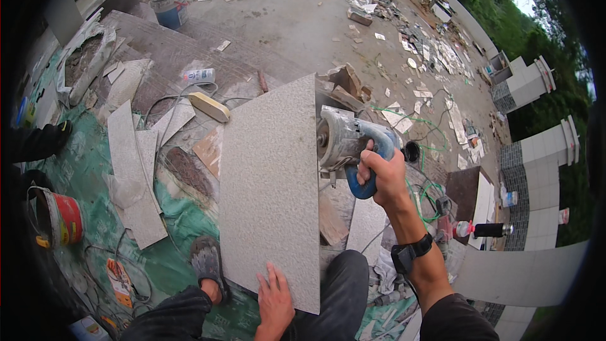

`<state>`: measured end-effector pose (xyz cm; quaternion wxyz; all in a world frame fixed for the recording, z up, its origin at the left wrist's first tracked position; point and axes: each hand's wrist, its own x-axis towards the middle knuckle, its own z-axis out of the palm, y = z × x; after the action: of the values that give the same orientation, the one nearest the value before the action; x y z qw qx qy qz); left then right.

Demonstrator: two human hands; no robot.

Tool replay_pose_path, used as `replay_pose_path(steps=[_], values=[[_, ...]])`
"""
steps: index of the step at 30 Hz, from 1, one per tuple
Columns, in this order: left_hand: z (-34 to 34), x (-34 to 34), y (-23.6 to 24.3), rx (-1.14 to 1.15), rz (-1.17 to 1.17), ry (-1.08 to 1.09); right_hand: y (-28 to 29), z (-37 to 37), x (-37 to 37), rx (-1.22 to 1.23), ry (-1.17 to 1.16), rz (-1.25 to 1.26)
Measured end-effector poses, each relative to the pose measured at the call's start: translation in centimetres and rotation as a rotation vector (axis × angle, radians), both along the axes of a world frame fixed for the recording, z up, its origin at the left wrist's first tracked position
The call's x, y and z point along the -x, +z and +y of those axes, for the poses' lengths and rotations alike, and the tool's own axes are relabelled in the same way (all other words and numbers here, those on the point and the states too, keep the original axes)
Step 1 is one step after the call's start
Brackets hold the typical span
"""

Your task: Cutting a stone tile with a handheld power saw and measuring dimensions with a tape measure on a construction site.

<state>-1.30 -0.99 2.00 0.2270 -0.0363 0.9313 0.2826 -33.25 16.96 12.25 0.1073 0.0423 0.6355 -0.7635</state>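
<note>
A large speckled grey-white tile with a slanted left edge lies in front of me, reaching from my knees outward. My left hand rests on its near end, fingers spread flat on the surface. Beside the tile's right edge, my right hand is wrapped round the blue handle of a dusty power cutter. The cutter's metal body sits against that edge. Its blade and the exact contact with the tile are hidden from view.
Tile offcuts and a yellow-edged block lie left of the tile on green sheeting. A red bucket stands at the left, a blue bucket farther off. Green cord and a dark bottle are at the right; rubble lies beyond.
</note>
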Motion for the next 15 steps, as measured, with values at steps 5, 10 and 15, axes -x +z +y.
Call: replay_pose_path(steps=[5, 10, 15], values=[[0.0, -0.2, 0.0, -0.006, 0.010, 0.003, 0.0, 0.0, -0.5, -0.003, -0.004, 0.003], [0.0, -0.1, 0.1, -0.011, 0.002, 0.007, 0.1, 0.2, -1.2, -0.006, -0.007, 0.022], [0.1, -0.1, 0.1, 0.000, 0.016, 0.008, 0.2, 0.5, -2.0, 0.013, -0.008, 0.010]])
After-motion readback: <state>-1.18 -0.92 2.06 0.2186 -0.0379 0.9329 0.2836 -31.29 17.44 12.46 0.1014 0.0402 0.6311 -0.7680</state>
